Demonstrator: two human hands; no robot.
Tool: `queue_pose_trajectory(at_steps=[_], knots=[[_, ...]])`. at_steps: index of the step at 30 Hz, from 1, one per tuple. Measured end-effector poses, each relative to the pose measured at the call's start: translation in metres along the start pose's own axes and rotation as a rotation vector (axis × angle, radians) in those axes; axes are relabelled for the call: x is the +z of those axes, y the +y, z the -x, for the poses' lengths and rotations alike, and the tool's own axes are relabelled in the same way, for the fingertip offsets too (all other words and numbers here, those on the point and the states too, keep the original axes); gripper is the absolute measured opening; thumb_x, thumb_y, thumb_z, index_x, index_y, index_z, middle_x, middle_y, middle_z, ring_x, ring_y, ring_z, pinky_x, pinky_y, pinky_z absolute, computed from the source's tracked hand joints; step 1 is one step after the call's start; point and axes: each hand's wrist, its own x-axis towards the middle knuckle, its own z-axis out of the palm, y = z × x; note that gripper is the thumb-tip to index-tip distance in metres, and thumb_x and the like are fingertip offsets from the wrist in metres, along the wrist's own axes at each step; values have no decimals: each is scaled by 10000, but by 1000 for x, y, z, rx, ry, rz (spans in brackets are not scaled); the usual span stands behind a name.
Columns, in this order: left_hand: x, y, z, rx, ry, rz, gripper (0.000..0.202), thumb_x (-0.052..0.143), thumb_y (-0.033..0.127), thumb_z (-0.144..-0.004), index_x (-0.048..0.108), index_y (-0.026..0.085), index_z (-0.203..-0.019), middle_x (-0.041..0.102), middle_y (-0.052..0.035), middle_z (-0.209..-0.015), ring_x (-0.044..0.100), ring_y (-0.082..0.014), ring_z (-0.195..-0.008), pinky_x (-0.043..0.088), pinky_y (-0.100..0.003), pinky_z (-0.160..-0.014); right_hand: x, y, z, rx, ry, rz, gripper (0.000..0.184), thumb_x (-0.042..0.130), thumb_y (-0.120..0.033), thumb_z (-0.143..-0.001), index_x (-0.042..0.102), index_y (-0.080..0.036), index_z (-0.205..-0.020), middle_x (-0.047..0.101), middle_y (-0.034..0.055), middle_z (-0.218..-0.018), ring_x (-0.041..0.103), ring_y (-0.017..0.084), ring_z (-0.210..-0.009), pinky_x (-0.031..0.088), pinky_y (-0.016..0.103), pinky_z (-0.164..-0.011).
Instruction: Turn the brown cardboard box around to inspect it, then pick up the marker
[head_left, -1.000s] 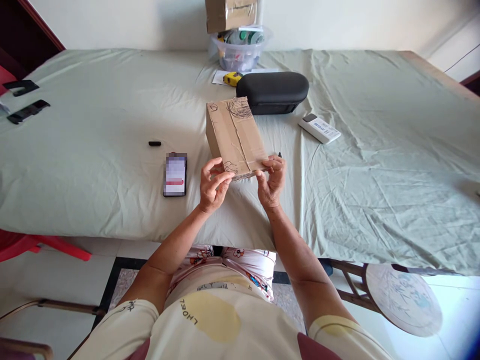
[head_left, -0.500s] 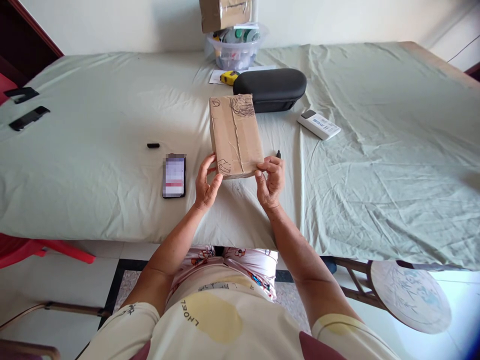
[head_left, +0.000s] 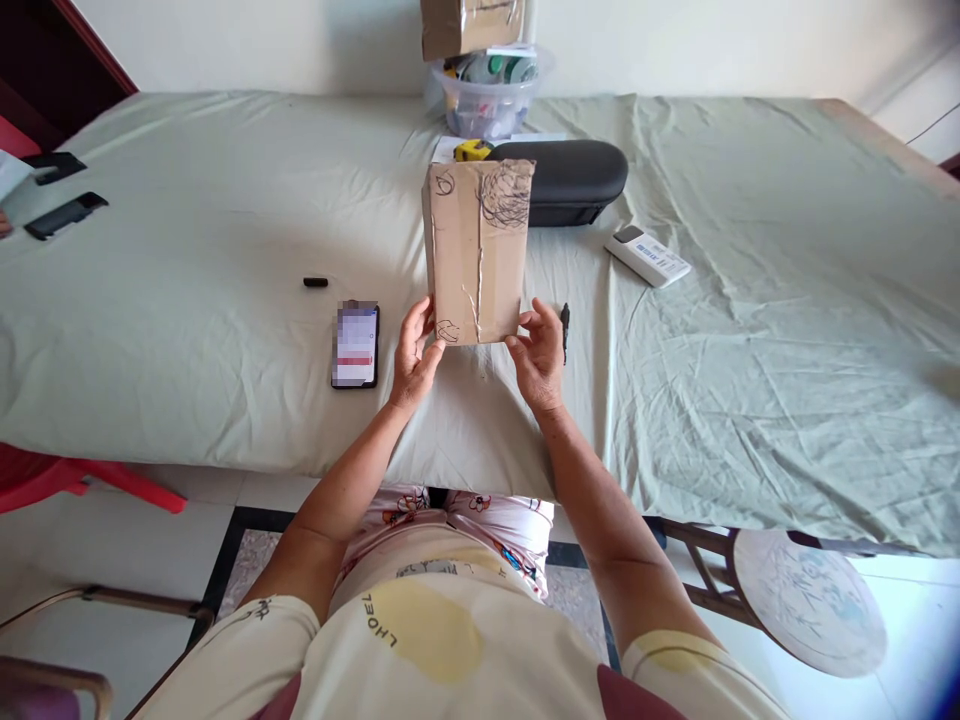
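A taped cardboard box (head_left: 461, 255) with black pen scribbles at its corners is tilted up towards me over the table. My left hand (head_left: 417, 358) grips its lower left corner, thumb in front and fingers along the side. At the lower right corner, my right hand (head_left: 538, 358) has its thumb on the front edge and its fingers at the side. A black pen (head_left: 565, 335) lies just right of that hand. To the left are a phone (head_left: 355, 345) with a lit, blurred screen and a small black pen cap (head_left: 316, 282).
Behind the box lie a black hard case (head_left: 577, 180), a yellow tape measure (head_left: 472, 150) and a filled plastic tub (head_left: 487, 105). A white device (head_left: 648, 256) rests to the right. At the far left are black items (head_left: 67, 215) and part of another person's hand (head_left: 4, 225).
The box has been tipped more upright, its scribbled face turned towards me. My right fingers have shifted to its side, uncovering more of the pen. Another person's hand has appeared at the left edge.
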Motion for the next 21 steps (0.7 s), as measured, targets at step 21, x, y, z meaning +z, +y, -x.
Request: queue_pose_trajectory(at_steps=[21], knots=[[-3, -15, -2, -248, 106, -131, 431, 636, 561, -984, 632, 218, -1246, 750, -139, -1298, 729, -268, -1258, 563, -481, -1156, -8, 0, -7, 207, -7, 128, 547, 648, -771, -911, 654, -226, -873, 654, -8, -791, 595, 100, -606, 567, 247, -581]])
